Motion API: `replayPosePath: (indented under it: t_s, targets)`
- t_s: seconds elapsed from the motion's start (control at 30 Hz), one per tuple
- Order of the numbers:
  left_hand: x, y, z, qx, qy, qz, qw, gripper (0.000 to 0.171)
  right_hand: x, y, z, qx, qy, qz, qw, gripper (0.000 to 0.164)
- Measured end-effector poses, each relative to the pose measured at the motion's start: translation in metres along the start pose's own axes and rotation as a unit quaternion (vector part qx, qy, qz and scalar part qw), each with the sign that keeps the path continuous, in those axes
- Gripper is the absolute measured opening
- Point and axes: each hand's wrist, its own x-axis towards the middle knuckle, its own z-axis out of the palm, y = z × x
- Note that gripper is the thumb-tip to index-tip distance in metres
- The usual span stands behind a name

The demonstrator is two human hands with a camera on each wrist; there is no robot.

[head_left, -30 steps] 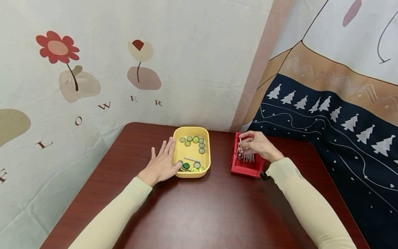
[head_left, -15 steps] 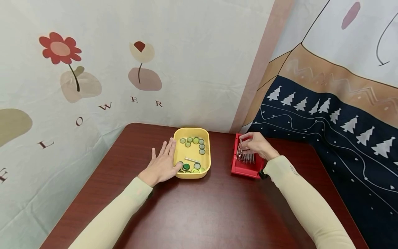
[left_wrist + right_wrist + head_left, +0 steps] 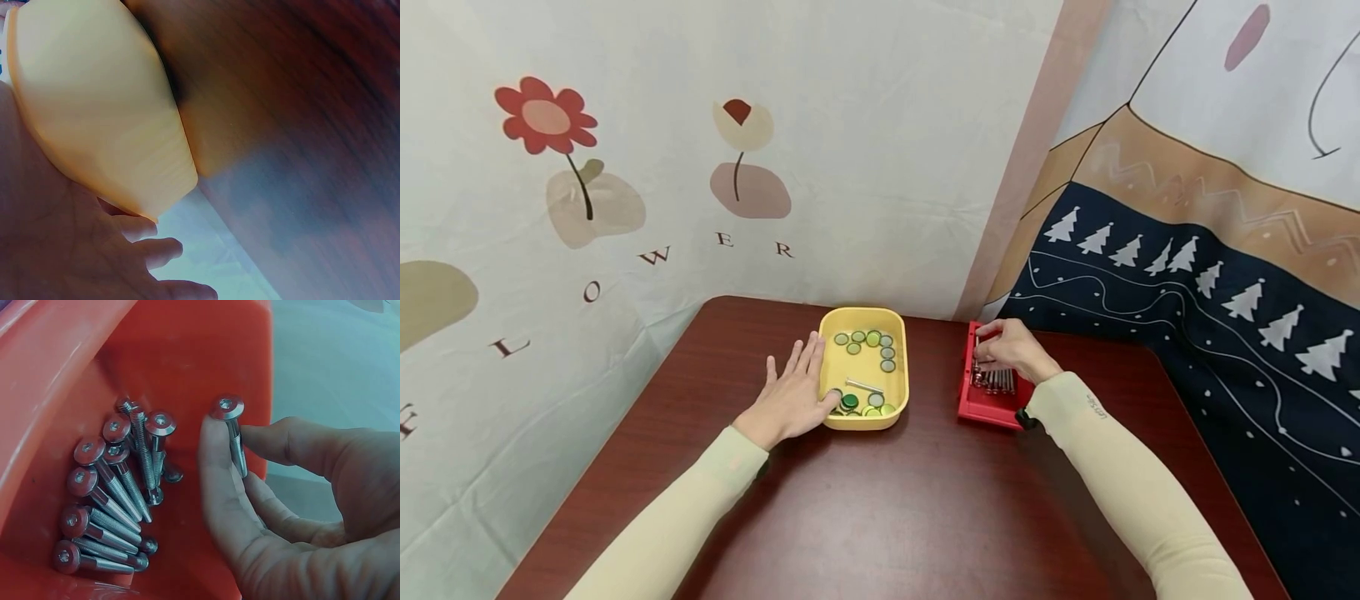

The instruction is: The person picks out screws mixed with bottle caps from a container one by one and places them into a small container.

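In the head view my right hand is over the red bin. The right wrist view shows its thumb and fingers pinching a socket-head bolt, head up and shank tilted, apart from the pile. Several more metal bolts lie in the red bin to the left of the fingers. My left hand rests against the left side of the yellow tray, fingers straight and spread, palm on the rim in the left wrist view. A single bolt lies inside the yellow tray.
Green bottle caps lie at the far end of the yellow tray, some with grey insides up, and others at its near end. Both containers stand toward the back of the dark wooden table, before a printed cloth.
My right hand has shifted slightly left over the red bin, the pinched bolt going with it, and the right forearm has swung left. My left hand has stayed on the yellow tray.
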Motion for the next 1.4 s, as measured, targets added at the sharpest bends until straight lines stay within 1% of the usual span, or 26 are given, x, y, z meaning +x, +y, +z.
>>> replayPosePath:
  t_s: [0.3,0.47,0.6,0.73,0.83,0.93,1.0,1.07,1.17,1.27,1.4]
  targets:
    - [0.000,0.000,0.000,-0.002,-0.002,0.001,1.0000,0.102,0.003,-0.001,0.002,0.025,0.009,0.016,1.000,0.055]
    - [-0.001,0.001,-0.002,-0.001,-0.002,0.002,1.0000,0.102,-0.001,-0.004,-0.001,-0.001,0.011,0.016,1.000,0.056]
    - [-0.001,0.002,-0.003,-0.002,-0.005,0.001,1.0000,0.102,-0.008,-0.008,-0.005,-0.022,0.022,0.003,1.000,0.055]
    - [-0.001,0.003,-0.003,-0.004,-0.008,0.001,1.0000,0.103,-0.012,-0.013,-0.007,-0.034,0.033,-0.023,0.999,0.052]
    - [-0.001,0.003,-0.003,-0.004,-0.007,0.000,1.0000,0.103,-0.014,-0.016,-0.007,-0.062,0.041,-0.048,0.996,0.050]
    - [-0.001,0.002,-0.002,-0.005,-0.005,-0.001,1.0000,0.102,-0.018,-0.019,-0.006,-0.117,0.052,-0.069,0.989,0.048]
    - [-0.001,0.001,-0.001,-0.007,-0.004,0.000,1.0000,0.102,-0.021,-0.019,-0.003,-0.160,0.063,-0.088,0.981,0.046]
    - [-0.001,0.000,0.000,-0.005,-0.001,0.000,1.0000,0.102,-0.023,-0.020,0.001,-0.192,0.073,-0.110,0.972,0.045]
    - [0.000,0.000,0.000,-0.004,0.001,0.001,1.0000,0.102,-0.024,-0.018,0.009,-0.218,0.082,-0.143,0.962,0.043]
    - [0.001,0.000,0.001,-0.004,0.002,0.001,1.0000,0.102,-0.024,-0.017,0.017,-0.227,0.080,-0.167,0.956,0.044]
    - [0.001,0.000,0.002,-0.002,0.003,0.001,1.0000,0.101,-0.026,-0.017,0.028,-0.248,0.075,-0.214,0.942,0.045]
